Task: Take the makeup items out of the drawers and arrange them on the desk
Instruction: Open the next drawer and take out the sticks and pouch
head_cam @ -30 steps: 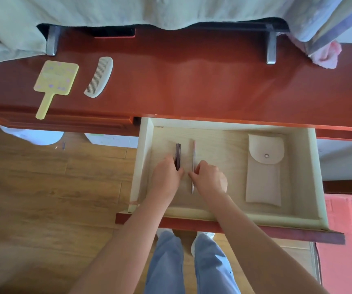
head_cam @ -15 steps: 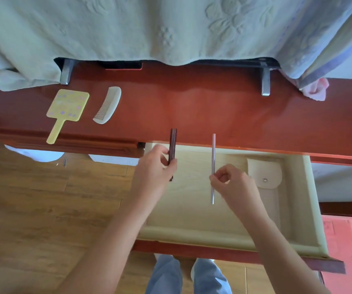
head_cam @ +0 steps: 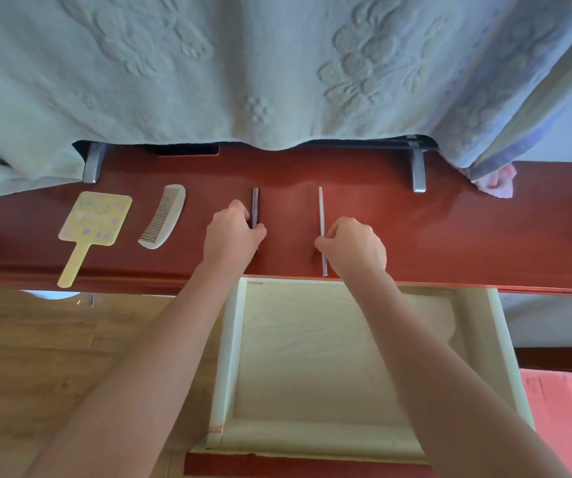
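Note:
My left hand (head_cam: pixel 233 232) is closed around a short dark pencil (head_cam: pixel 255 205) held lengthwise over the red-brown desk (head_cam: pixel 450 229). A long thin silver pencil (head_cam: pixel 321 215) is pinched in my right hand (head_cam: pixel 355 244), parallel to the dark one and a little to its right. Whether either pencil rests on the desk surface I cannot tell. Left of them on the desk lie a yellow hand mirror (head_cam: pixel 93 222) and a white comb (head_cam: pixel 164 215). Under my forearms the pale wooden drawer (head_cam: pixel 229 357) stands pulled out. My right arm hides the beige pouch.
A pale green embossed cloth (head_cam: pixel 243 70) hangs over the back of the desk, with two metal feet (head_cam: pixel 418 174) showing below it. A pink cloth (head_cam: pixel 495 182) pokes out at the right. Wooden floor (head_cam: pixel 36 357) lies to the left, a pink-red surface (head_cam: pixel 567 426) at lower right.
Both hands lifted the two pencils out of the drawer and carried them forward over the desk. The view tilted up toward the desk back.

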{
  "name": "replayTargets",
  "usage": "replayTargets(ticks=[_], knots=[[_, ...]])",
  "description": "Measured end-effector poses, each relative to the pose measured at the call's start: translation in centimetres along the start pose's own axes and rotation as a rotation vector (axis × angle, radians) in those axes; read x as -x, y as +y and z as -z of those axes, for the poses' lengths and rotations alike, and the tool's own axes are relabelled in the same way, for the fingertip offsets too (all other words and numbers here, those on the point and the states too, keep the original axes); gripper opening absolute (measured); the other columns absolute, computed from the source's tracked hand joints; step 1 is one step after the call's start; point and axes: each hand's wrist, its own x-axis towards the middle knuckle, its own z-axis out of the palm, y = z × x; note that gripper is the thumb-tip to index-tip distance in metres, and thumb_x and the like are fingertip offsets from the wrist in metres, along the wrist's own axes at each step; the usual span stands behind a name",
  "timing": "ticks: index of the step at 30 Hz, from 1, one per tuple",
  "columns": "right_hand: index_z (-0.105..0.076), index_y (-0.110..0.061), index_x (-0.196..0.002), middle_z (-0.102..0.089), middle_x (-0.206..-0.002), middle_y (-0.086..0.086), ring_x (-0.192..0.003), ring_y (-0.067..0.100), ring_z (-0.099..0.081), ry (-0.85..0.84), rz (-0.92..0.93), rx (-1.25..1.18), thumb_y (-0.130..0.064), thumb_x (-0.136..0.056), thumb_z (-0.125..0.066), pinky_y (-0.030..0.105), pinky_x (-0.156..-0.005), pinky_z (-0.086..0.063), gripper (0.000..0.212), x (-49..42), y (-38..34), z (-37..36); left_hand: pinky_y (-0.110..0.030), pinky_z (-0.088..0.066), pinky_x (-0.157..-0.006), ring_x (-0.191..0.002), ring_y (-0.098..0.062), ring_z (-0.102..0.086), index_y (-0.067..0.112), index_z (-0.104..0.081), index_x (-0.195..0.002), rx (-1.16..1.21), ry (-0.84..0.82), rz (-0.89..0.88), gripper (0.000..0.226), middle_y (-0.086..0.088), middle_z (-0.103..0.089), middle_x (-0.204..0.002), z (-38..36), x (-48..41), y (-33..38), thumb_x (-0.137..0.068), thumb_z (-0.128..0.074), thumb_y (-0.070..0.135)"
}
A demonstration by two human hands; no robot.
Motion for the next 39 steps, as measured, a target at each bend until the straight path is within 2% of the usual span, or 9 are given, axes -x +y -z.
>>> replayTargets(ticks=[7, 9, 13, 18, 20, 23, 26, 33, 39], knots=[[-0.059, -0.016, -0.097, -0.066, -0.087, 0.005, -0.071, 0.026, -0.055, 0.071, 0.013, 0.034, -0.031, -0.088, -0.053, 0.028, -0.062, -0.037, 0.019, 0.4, 0.2, -0.6, -0.028, -0.04, -0.059, -0.073, -0.022, -0.058, 0.009, -0.055, -0.104, -0.067, 0.014, -0.041, 0.035, -0.009, -0.064, -0.091, 0.3, 0.7, 0.0, -0.084, -0.065, 0.036], [-0.059, -0.019, -0.095, -0.066, -0.086, 0.001, -0.073, 0.024, -0.055, 0.109, 0.036, -0.008, -0.034, -0.087, -0.054, 0.028, -0.063, -0.037, 0.018, 1.3, 0.9, 0.1, -0.03, -0.041, -0.06, -0.074, -0.028, -0.06, 0.008, -0.054, -0.102, -0.149, 0.101, -0.146, 0.035, -0.01, -0.062, -0.088, 0.7, 1.6, 0.1, -0.084, -0.063, 0.037], [-0.058, -0.023, -0.089, -0.062, -0.078, -0.009, -0.075, 0.019, -0.058, 0.184, 0.07, -0.112, -0.036, -0.085, -0.057, 0.03, -0.064, -0.043, 0.014, 5.2, 5.8, 2.2, -0.028, -0.045, -0.048, -0.054, -0.024, -0.057, 0.008, -0.058, -0.096, -0.105, 0.264, -0.507, 0.029, -0.003, -0.059, -0.074, 0.3, 5.1, 0.2, -0.083, -0.062, 0.034], [-0.059, -0.022, -0.097, -0.059, -0.075, -0.012, -0.072, 0.02, -0.057, 0.069, -0.154, -0.019, -0.029, -0.085, -0.056, 0.031, -0.062, -0.042, 0.014, 9.0, 16.7, 2.1, -0.023, -0.04, -0.039, -0.045, -0.016, -0.05, 0.012, -0.06, -0.089, 0.029, 0.041, -0.662, 0.035, 0.003, -0.058, -0.071, -5.1, 11.8, 1.8, -0.079, -0.048, 0.043], [-0.059, -0.016, -0.109, -0.061, -0.085, -0.004, -0.082, 0.023, -0.057, -0.007, -0.244, -0.026, -0.025, -0.085, -0.056, 0.031, -0.067, -0.042, 0.025, 9.4, 20.3, 1.5, -0.025, -0.043, -0.041, -0.048, -0.014, -0.051, 0.013, -0.059, -0.092, 0.051, -0.131, -0.638, 0.039, 0.004, -0.059, -0.076, -8.4, 14.1, 2.6, -0.081, -0.044, 0.048], [-0.052, -0.012, -0.12, -0.061, -0.108, 0.008, -0.093, 0.025, -0.054, -0.085, -0.316, -0.013, -0.025, -0.086, -0.057, 0.03, -0.07, -0.038, 0.037, 9.4, 23.2, 0.8, -0.032, -0.051, -0.065, -0.069, -0.013, -0.055, 0.015, -0.054, -0.11, 0.138, -0.412, -0.478, 0.04, 0.004, -0.058, -0.095, -13.1, 16.0, 3.5, -0.086, -0.052, 0.047], [-0.047, -0.007, -0.123, -0.057, -0.115, 0.015, -0.104, 0.031, -0.053, -0.106, -0.3, -0.028, -0.024, -0.087, -0.058, 0.037, -0.081, -0.044, 0.041, 8.9, 24.0, 0.0, -0.035, -0.051, -0.081, -0.084, -0.014, -0.056, 0.015, -0.047, -0.124, 0.268, -0.566, -0.326, 0.049, 0.002, -0.056, -0.107, -16.5, 16.6, 4.3, -0.084, -0.062, 0.039], [-0.042, -0.006, -0.127, -0.056, -0.119, 0.017, -0.112, 0.034, -0.054, -0.121, -0.319, 0.046, -0.029, -0.09, -0.055, 0.038, -0.083, -0.043, 0.046, 7.8, 23.9, -1.5, -0.036, -0.051, -0.081, -0.088, -0.017, -0.06, 0.014, -0.04, -0.133, 0.345, -0.612, -0.211, 0.065, -0.002, -0.062, -0.099, -19.4, 17.3, 5.6, -0.079, -0.073, 0.026], [-0.049, -0.008, -0.122, -0.061, -0.113, 0.012, -0.106, 0.03, -0.056, -0.138, -0.31, -0.115, -0.031, -0.085, -0.06, 0.034, -0.076, -0.043, 0.046, 8.3, 24.8, -1.8, -0.037, -0.051, -0.082, -0.095, -0.018, -0.057, 0.013, -0.039, -0.135, 0.258, -0.614, -0.191, 0.064, -0.004, -0.057, -0.113, -19.2, 17.8, 5.2, -0.081, -0.069, 0.028]])
